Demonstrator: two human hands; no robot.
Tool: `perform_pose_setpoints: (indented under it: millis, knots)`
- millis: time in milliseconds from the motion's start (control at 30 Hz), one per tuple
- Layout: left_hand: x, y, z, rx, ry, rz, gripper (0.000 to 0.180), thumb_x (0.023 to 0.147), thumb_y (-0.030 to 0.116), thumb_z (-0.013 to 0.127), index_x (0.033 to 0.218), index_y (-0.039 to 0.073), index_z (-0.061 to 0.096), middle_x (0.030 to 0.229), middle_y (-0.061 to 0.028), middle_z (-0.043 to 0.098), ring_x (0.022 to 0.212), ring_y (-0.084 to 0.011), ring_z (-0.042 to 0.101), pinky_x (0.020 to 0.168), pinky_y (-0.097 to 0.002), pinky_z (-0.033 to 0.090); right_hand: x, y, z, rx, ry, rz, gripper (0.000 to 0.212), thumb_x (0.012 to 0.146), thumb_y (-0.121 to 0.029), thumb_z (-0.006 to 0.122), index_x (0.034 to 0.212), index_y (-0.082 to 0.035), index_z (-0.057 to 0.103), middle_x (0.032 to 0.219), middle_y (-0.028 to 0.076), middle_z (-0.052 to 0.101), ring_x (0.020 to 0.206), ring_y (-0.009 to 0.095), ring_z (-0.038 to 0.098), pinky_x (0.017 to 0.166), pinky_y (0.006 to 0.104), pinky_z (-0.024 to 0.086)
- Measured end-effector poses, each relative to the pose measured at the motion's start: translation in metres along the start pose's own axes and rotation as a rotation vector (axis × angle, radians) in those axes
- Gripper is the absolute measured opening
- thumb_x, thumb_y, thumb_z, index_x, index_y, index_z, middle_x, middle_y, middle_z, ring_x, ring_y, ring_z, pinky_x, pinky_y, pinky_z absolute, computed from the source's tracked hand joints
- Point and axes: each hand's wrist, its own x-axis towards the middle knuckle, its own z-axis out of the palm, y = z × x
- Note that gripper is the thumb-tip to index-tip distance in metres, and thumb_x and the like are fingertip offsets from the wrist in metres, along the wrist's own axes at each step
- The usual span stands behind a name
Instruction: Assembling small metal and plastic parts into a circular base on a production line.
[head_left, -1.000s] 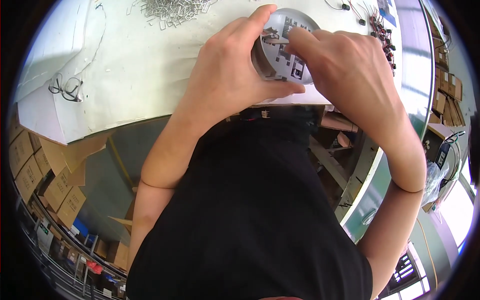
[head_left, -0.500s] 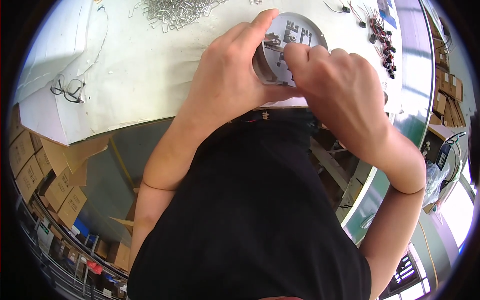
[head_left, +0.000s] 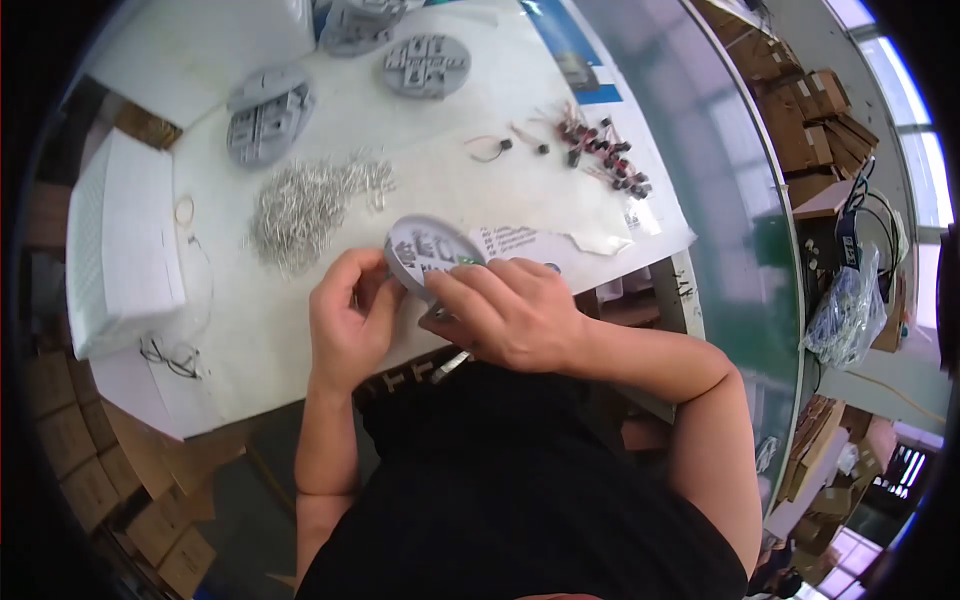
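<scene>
A round grey plastic housing [head_left: 415, 232] with raised slots and small metal parts is tilted up above the near edge of the table. My left hand [head_left: 345, 315] is curled at its left rim, thumb and forefinger closed on the edge. At the right side my right hand [head_left: 520, 315] has its fingers bent over the housing, with a small green patch at the fingertips. Whether that hand also holds a small tool is hidden. Below it, by my waist, shows a shiny silver strip [head_left: 452, 367] that I cannot identify.
Beyond the hands lies a heap of small bent metal pins [head_left: 305, 210]. More grey round housings [head_left: 425, 68] stand at the back. Several black parts with red wires [head_left: 605, 155] lie at the right, a white box [head_left: 125, 240] and eyeglasses [head_left: 170, 358] at the left.
The view has shifted, showing more of the table's far side. The housing is now tilted up, and my left hand has gone from spreading around it to gripping its left rim.
</scene>
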Motion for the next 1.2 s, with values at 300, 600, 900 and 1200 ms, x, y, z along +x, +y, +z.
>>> perform_pose_setpoints:
  millis: [300,600,900,1200]
  knots:
    - [0.001,0.010,0.000,0.524,0.100,0.218,0.022,0.094,-0.004,0.076,0.114,0.004,0.079,0.093,-0.0088,0.068,0.067,-0.0176,0.061,0.065,-0.0296,0.051,-0.073,0.413,-0.124,-0.367,0.477,0.941,0.040,0.106,-0.041,0.063,0.119,-0.005,0.076,0.094,0.025,0.075,0.092,0.044,0.075,0.082,0.0496,0.057]
    - [0.000,0.002,0.001,0.390,0.099,0.166,0.025,0.084,-0.002,0.084,0.107,0.005,0.082,0.093,-0.0083,0.073,0.080,-0.0191,0.067,0.068,-0.0300,0.054,0.001,0.370,-0.065,-0.122,0.254,0.759,0.029,0.101,-0.027,0.070,0.121,-0.009,0.080,0.108,0.019,0.080,0.098,0.034,0.078,0.089,0.0417,0.060]
    - [-0.011,0.007,-0.022,0.392,0.113,0.415,0.034,0.079,0.009,0.093,0.111,0.005,0.081,0.098,-0.0059,0.073,0.087,-0.0255,0.069,0.079,-0.0362,0.056,0.140,0.167,0.042,0.046,-0.143,0.252,0.019,0.092,-0.020,0.080,0.103,-0.006,0.078,0.093,0.010,0.073,0.084,0.034,0.070,0.079,0.0411,0.054]
    - [-0.008,0.026,-0.019,0.528,0.005,0.404,0.079,0.066,0.016,0.098,0.139,0.009,0.068,0.125,-0.0119,0.067,0.117,-0.0340,0.062,0.101,-0.0446,0.053,0.069,0.087,-0.013,0.489,-0.493,-0.055,0.022,0.084,-0.001,0.083,0.104,-0.009,0.079,0.097,0.008,0.075,0.078,0.024,0.071,0.071,0.0340,0.056]
